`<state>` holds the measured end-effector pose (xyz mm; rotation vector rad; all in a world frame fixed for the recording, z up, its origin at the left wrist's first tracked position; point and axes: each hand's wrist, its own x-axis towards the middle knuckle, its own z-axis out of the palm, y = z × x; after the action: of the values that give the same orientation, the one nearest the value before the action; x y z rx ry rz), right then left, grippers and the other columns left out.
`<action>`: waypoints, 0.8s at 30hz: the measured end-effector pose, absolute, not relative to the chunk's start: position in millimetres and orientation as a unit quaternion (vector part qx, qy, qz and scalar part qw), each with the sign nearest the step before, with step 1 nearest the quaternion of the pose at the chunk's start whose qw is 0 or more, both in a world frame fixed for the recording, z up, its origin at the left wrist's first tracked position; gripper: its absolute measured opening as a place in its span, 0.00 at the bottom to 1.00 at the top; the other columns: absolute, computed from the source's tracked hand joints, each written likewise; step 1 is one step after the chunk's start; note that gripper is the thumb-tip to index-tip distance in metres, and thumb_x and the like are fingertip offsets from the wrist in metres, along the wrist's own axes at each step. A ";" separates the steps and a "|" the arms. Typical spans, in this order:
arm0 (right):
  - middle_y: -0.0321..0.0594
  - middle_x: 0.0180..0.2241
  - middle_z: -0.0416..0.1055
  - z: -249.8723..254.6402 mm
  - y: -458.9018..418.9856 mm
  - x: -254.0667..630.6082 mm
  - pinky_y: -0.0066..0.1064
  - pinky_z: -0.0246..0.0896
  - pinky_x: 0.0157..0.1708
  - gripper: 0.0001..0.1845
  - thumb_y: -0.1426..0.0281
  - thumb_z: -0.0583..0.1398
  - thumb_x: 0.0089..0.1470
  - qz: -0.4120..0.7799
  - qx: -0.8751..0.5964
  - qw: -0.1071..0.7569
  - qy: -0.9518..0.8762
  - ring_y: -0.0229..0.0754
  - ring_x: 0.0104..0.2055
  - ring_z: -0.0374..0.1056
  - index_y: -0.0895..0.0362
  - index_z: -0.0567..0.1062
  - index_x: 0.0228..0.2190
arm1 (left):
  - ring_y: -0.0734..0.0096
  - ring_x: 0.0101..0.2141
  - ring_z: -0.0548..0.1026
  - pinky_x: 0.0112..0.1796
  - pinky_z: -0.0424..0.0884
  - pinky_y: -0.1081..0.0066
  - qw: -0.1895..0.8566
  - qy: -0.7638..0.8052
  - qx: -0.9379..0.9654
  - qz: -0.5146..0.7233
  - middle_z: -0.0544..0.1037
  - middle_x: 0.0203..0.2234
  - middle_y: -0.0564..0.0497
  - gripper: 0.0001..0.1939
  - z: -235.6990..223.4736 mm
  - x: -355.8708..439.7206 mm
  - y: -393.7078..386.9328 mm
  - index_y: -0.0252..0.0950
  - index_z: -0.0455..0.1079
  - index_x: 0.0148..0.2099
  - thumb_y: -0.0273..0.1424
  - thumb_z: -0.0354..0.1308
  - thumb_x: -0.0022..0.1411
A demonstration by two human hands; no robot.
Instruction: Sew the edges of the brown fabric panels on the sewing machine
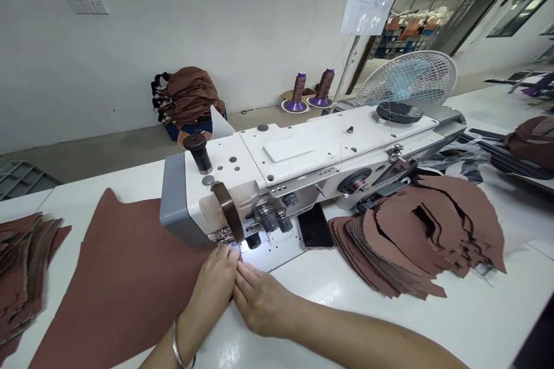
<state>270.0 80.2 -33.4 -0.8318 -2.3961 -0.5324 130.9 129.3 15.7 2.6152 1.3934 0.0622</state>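
A large reddish-brown sheet (130, 265), leather or fabric, lies on the white table under the head of a white sewing machine (289, 150). My left hand (219, 277) rests on the sheet's right edge, close to the needle area, its fingers drawn together. Beside it my right hand (259, 297) pinches the same edge, with its fingertips against the left hand. A small light shines on the machine bed (277, 251) just past my fingers. The needle itself is hidden behind the fingers and the machine head.
Stacked brown cut pieces (402, 242) lie at the right, more brown pieces (26, 271) at the far left. A phone (315, 226) lies by the machine bed. Thread cones (298, 89) and a fan (407, 78) stand behind. A brown bundle (193, 95) sits by the wall.
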 end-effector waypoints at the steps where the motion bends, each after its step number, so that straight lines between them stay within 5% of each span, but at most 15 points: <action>1: 0.64 0.43 0.72 -33.1 79.1 269.8 0.49 0.59 0.54 0.15 0.79 0.50 0.55 -0.194 -0.310 0.270 -0.891 0.56 0.48 0.70 0.74 0.73 0.40 | 0.63 0.40 0.71 0.44 0.69 0.61 0.078 0.462 0.883 0.026 0.74 0.39 0.45 0.14 13.9 127.8 130.2 0.34 0.69 0.42 0.18 0.45 0.61; 7: 0.63 0.41 0.74 -28.4 62.3 268.4 0.47 0.67 0.44 0.15 0.80 0.51 0.54 -0.207 -0.312 0.279 -0.884 0.56 0.44 0.71 0.74 0.74 0.40 | 0.59 0.38 0.73 0.39 0.70 0.60 -0.028 0.379 0.921 0.090 0.75 0.39 0.42 0.13 -4.1 105.8 140.2 0.34 0.68 0.47 0.22 0.48 0.61; 14: 0.63 0.40 0.74 -26.7 63.1 269.3 0.47 0.67 0.45 0.15 0.80 0.52 0.54 -0.214 -0.307 0.268 -0.888 0.57 0.44 0.71 0.75 0.73 0.40 | 0.61 0.38 0.73 0.36 0.72 0.66 -0.062 0.260 0.945 0.188 0.74 0.38 0.40 0.12 -16.4 101.0 149.4 0.29 0.66 0.46 0.23 0.48 0.61; 24: 0.62 0.43 0.73 -26.4 71.4 267.2 0.47 0.63 0.51 0.15 0.79 0.51 0.56 -0.182 -0.302 0.266 -0.897 0.55 0.45 0.71 0.74 0.73 0.41 | 0.64 0.32 0.76 0.31 0.72 0.68 -0.086 0.274 0.955 0.073 0.77 0.36 0.42 0.15 -19.7 97.0 159.0 0.30 0.66 0.46 0.18 0.44 0.59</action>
<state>267.2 71.4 -26.4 -0.8154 -2.4229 -0.4907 97.0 159.0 -19.7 3.1766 0.9122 0.2445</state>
